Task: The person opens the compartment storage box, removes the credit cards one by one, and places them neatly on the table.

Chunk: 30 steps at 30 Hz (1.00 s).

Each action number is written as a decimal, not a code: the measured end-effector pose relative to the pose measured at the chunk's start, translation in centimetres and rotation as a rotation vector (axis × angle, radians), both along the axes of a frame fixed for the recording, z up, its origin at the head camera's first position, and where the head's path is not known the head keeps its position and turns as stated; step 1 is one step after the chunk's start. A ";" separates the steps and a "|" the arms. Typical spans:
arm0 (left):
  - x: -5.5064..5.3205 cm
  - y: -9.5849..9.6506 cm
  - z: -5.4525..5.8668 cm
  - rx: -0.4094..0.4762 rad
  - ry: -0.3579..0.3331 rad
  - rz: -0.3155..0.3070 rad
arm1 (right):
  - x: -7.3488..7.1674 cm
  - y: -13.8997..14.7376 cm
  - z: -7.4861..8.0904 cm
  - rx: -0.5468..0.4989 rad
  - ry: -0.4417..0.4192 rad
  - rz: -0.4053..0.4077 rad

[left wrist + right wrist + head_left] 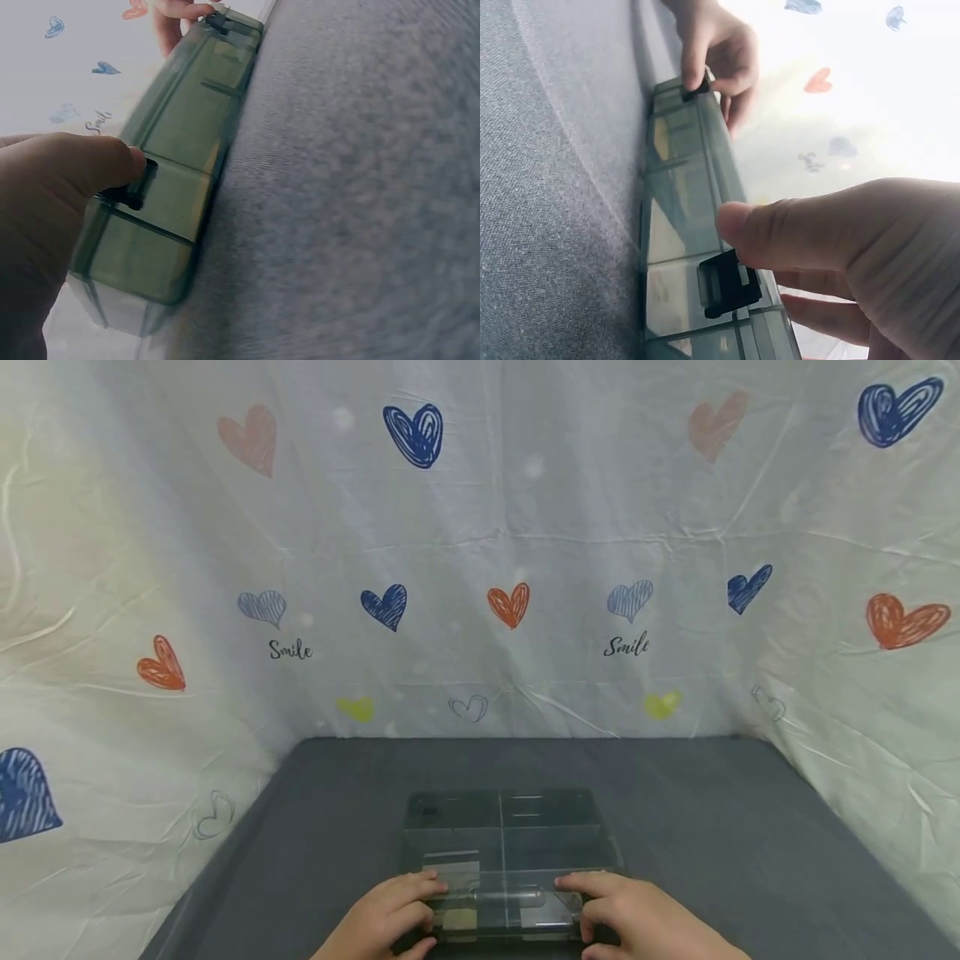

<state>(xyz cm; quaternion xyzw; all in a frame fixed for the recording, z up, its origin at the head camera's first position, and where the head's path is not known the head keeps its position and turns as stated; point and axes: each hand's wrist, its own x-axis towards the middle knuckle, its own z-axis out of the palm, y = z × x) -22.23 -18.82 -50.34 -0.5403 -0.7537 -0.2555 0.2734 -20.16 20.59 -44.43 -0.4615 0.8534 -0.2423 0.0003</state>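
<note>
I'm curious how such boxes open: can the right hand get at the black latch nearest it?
Probably yes: the right hand has its thumb close by the black latch on the clear box, and nothing seems to stand between.

Two bare human hands here, left hand (386, 917) and right hand (641, 917), with bare wrists (701, 939) too. Kinda slender fingers (412, 887), roundish tips. Right thumb (795, 234) looks pretty thick and blunt up close, fine skin creases round its base. Left thumb (94, 161) has a rounded tip.
</note>
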 end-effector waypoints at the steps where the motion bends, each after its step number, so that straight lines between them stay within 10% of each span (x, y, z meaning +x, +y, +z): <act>1: -0.1 0.0 -0.1 -0.003 0.021 0.001 | 0.0 0.0 -0.1 0.003 0.021 0.002; 13: -0.3 0.3 -1.3 0.048 0.154 0.026 | 0.1 -0.9 -1.5 -0.016 0.305 0.009; 30: -0.1 -0.1 -1.1 0.063 0.185 0.058 | 0.0 -0.8 -1.4 0.006 0.231 0.008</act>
